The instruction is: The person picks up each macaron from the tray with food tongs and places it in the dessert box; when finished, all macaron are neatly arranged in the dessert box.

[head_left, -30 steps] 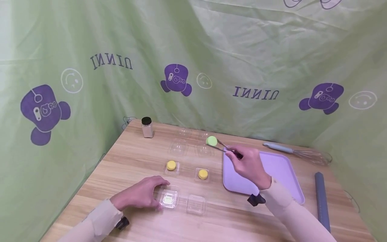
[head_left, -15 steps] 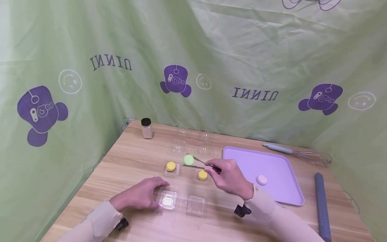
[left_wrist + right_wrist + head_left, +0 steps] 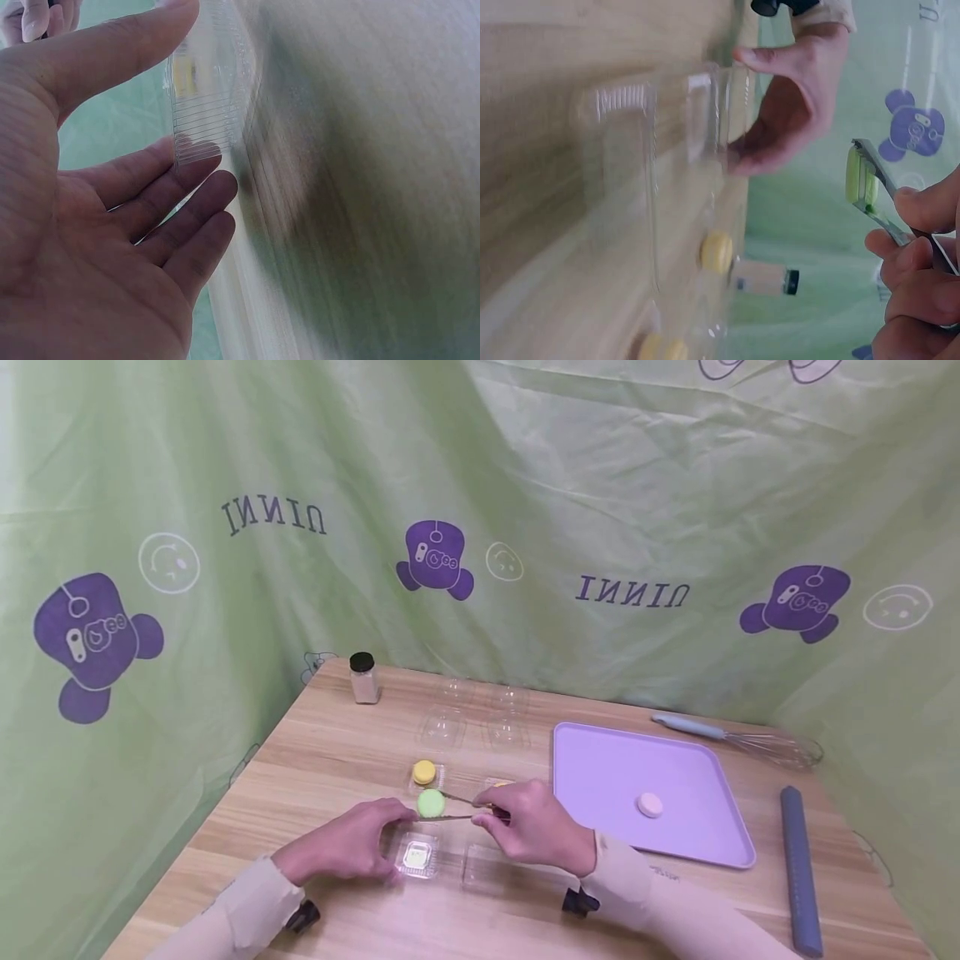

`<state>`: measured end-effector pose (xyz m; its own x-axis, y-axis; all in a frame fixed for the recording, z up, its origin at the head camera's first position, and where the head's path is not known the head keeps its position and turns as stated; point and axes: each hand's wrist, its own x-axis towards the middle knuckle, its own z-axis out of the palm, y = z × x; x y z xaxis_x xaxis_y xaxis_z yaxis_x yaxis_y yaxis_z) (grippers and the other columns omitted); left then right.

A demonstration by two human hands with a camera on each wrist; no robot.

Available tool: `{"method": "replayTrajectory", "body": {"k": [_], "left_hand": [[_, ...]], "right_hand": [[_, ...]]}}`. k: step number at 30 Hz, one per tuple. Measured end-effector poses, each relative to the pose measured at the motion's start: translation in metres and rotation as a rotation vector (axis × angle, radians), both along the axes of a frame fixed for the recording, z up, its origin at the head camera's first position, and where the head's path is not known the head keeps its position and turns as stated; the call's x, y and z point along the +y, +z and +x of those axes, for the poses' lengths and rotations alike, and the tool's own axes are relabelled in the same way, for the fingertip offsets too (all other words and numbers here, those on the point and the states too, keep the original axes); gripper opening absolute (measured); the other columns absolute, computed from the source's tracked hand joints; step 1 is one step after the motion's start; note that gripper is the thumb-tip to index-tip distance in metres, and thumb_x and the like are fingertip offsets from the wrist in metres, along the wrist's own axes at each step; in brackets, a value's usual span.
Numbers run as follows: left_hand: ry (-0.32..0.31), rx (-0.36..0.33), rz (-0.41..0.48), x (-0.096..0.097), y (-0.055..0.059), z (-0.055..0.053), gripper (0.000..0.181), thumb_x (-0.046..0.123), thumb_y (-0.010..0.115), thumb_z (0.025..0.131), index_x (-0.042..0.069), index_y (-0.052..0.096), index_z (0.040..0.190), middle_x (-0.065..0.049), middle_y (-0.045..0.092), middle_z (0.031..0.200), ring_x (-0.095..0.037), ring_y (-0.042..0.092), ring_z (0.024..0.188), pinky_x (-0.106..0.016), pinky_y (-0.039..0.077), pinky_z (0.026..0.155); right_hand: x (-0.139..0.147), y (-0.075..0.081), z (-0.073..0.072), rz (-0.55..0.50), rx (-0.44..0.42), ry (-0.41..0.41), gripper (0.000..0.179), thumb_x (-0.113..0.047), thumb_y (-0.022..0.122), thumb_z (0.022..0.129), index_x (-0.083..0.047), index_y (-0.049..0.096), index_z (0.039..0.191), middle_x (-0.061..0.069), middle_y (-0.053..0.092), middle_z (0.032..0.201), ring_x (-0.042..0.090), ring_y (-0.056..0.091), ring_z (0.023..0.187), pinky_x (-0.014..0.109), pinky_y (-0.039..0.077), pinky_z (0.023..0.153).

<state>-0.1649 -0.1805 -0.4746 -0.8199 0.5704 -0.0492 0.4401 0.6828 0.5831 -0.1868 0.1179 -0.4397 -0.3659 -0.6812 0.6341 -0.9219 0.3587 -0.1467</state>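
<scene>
My right hand grips a pair of metal tongs. Between their tips is a light green macaron, held in the air above the table. My left hand holds the left side of a small clear plastic box base, thumb and fingertips at its edges; the left wrist view shows its ribbed wall. Behind it, a yellow macaron sits in another clear base. A second yellow macaron is mostly hidden by my right hand in the head view. Another clear base lies right of the left hand's one.
Several clear domed lids stand at the back. A pink macaron lies on a purple tray at right. Around it are a whisk and a grey-blue rolling pin. A black-capped jar stands back left.
My right hand has carried the green macaron in the tongs from near the back lids, left and forward toward the box base by my left hand. The left hand has stayed put.
</scene>
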Motion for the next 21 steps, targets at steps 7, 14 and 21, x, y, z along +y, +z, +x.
{"method": "replayTrajectory", "body": {"k": [7, 14, 21], "left_hand": [[-0.007, 0.007, 0.019, -0.001, -0.004, -0.002, 0.077, 0.026, 0.092, 0.061, 0.009, 0.063, 0.13, -0.003, 0.067, 0.127, -0.028, 0.063, 0.12, -0.055, 0.05, 0.109], [-0.008, 0.025, -0.004, -0.002, -0.004, -0.003, 0.083, 0.037, 0.093, 0.062, 0.009, 0.061, 0.134, -0.001, 0.067, 0.128, -0.025, 0.063, 0.121, -0.053, 0.05, 0.109], [-0.014, 0.022, -0.014, -0.003, -0.004, -0.003, 0.082, 0.037, 0.092, 0.065, 0.008, 0.061, 0.135, -0.003, 0.066, 0.131, -0.026, 0.062, 0.124, -0.052, 0.049, 0.111]], "right_hand": [[-0.01, -0.009, 0.006, 0.081, -0.056, 0.016, 0.013, -0.019, 0.076, 0.087, -0.007, 0.076, 0.094, -0.007, 0.067, 0.067, -0.008, 0.041, 0.054, 0.0, 0.032, 0.051], [-0.016, -0.015, 0.008, 0.161, -0.084, 0.027, 0.013, -0.021, 0.076, 0.088, -0.009, 0.077, 0.093, -0.005, 0.077, 0.082, -0.005, 0.06, 0.064, 0.002, 0.047, 0.062], [-0.021, -0.018, 0.011, 0.224, -0.178, 0.005, 0.015, -0.021, 0.074, 0.089, -0.008, 0.078, 0.095, -0.003, 0.078, 0.081, -0.007, 0.052, 0.057, -0.001, 0.041, 0.057]]}}
